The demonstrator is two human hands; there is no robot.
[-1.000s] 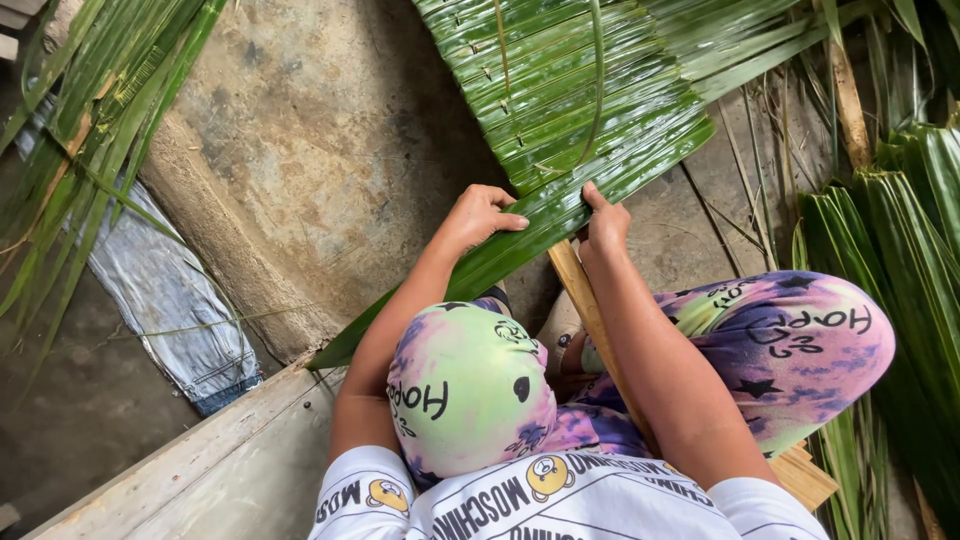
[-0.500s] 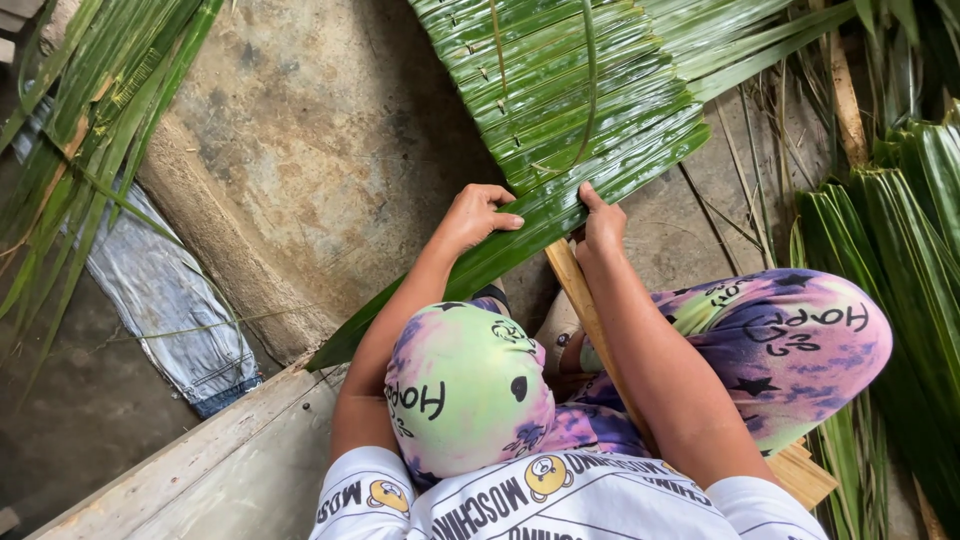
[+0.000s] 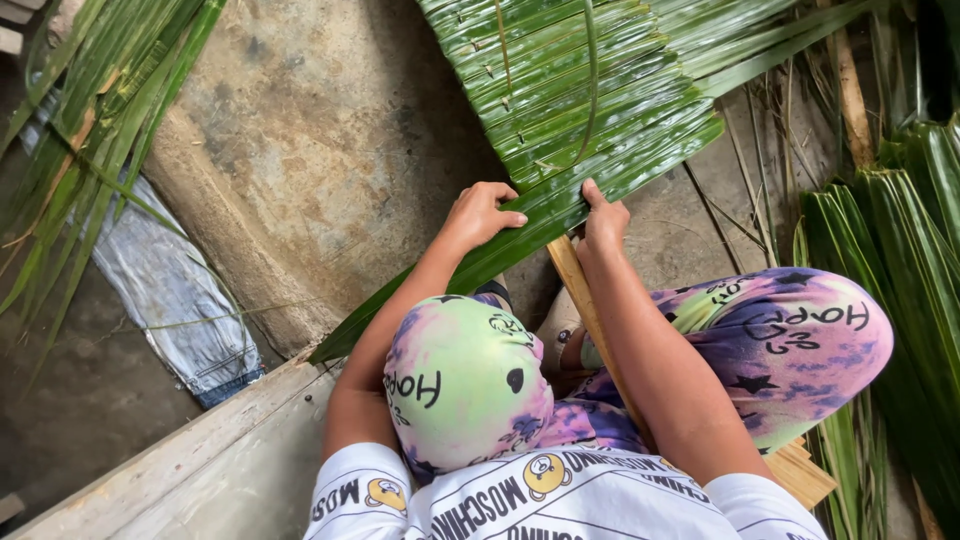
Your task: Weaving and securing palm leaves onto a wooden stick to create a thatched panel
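1. Green, glossy palm leaflet [image 3: 520,235], long and strap-shaped, lies diagonal under both hands in the head view; it runs from lower left near the grey wooden board [image 3: 190,470] up to the edge of the woven green palm-leaf panel [image 3: 570,90].

2. Change vs. 1 s ago: very small. The left hand [image 3: 482,212] sits approx. at the same place on the leaflet, fingers curled over its upper edge, thumb pointing along it. The right hand [image 3: 604,222] also kept its place, index finger raised to the panel edge. The leaflet did not shift noticeably, so the work looks to me in the same step: pressing and lining the strip to the panel.

3. Hand state: both press flat-ish on the leaflet, neither closed in a fist; whether the right one pinches the strip, I cannot tell.

4. Hidden or unclear:
- Palms and most fingertips face down, not visible.
- The pale wooden slat [image 3: 585,300] goes under the right forearm and the pink-purple patterned trouser knee [image 3: 800,340]; its middle is covered.
- The panel is cut off at the top edge; loose green fronds [image 3: 110,110] at left and right are cut too.
- The blue-grey cloth [image 3: 175,290] on the concrete floor [image 3: 330,130] is partly under fronds.
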